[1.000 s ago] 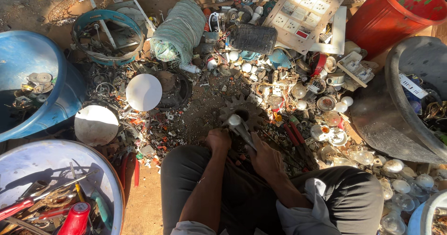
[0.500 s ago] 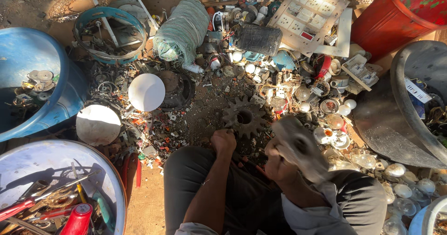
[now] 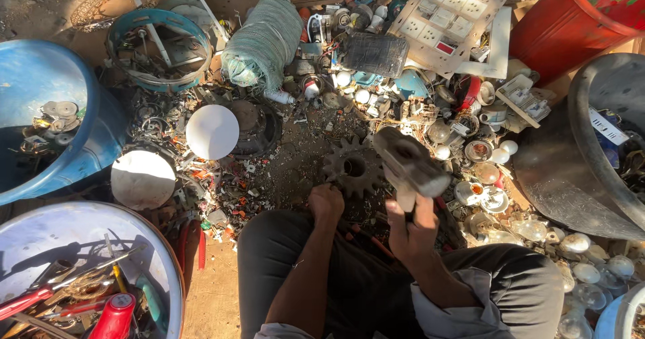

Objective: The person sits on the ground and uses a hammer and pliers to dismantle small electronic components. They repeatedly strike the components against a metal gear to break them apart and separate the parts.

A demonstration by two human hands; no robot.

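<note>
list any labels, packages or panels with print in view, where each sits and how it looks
Socket panel: top centre right on the scrap pile, a tilted white square board with rows of sockets and one small red patch.
Label strip: inside the dark tub at right, a small white rectangle with dark print.
Red bin: top right corner, with green marks on its side.

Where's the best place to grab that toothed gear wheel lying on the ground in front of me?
Probably by the rim. The gear wheel lies flat on the dirt, so come from above and pinch across two opposite teeth, or hook a finger through its open centre hole. Its near edge, by the left hand, looks freest; scrap crowds the far side.
</note>
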